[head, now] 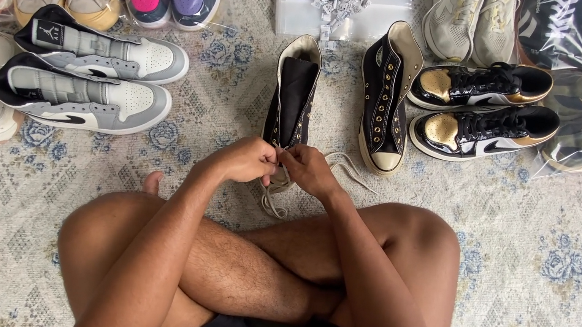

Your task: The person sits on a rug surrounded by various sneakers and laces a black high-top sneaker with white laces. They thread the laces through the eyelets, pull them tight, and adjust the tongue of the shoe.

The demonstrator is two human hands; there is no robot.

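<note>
A pale carpet [569, 259] with blue flowers covers the floor, and just past the person's crossed legs the left hand [249, 161] and right hand [309, 170] meet, each pinching the cream lace [271, 201] at the toe of a black high-top shoe [293, 95]. That shoe lies lengthwise away from the person, collar far, toe near; it looks light and floppy, best held by the sole or toe. Its mate [387, 97] lies just right, other pairs beyond.
</note>
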